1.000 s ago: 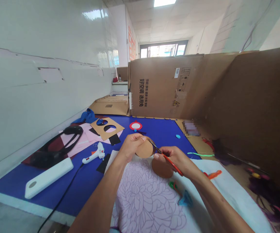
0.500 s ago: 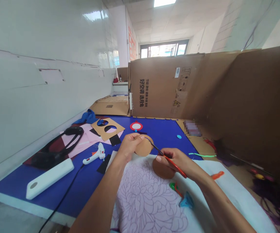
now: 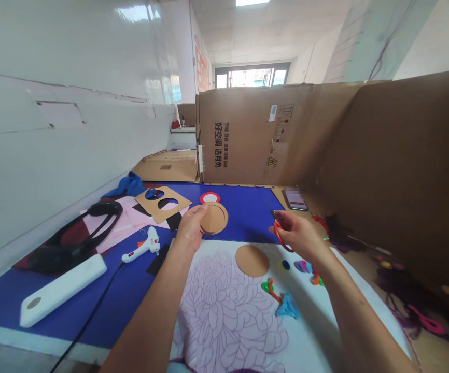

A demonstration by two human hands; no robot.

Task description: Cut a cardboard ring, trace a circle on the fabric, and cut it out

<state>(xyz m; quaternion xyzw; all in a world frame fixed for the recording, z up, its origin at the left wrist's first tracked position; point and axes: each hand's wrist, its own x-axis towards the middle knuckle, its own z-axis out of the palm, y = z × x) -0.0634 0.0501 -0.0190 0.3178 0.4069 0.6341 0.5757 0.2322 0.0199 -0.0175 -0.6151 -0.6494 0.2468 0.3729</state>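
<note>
Between its thumb and fingers, my left hand (image 3: 193, 223) pinches a round cardboard disc (image 3: 214, 218) that has a curved slit near its rim. My right hand (image 3: 292, 230) is closed on red-handled scissors (image 3: 281, 239), whose dark blades point up and left, apart from the disc. A second brown disc (image 3: 252, 260) lies on the white cloth with a flower line drawing (image 3: 228, 305), below and between my hands. Near that disc are a green and orange piece (image 3: 271, 289) and a light blue piece (image 3: 288, 305).
On the blue table at left are a glue gun (image 3: 144, 247) with a cord, a white bar (image 3: 63, 290), black headgear (image 3: 103, 210) and cardboard with two holes (image 3: 162, 203). A large cardboard sheet (image 3: 248, 134) stands behind; a phone (image 3: 295, 199) lies at right.
My right hand and the scissors have moved right and up, away from the held disc. My left hand has shifted slightly left and up with it. The lower disc is now uncovered, and the view has turned right.
</note>
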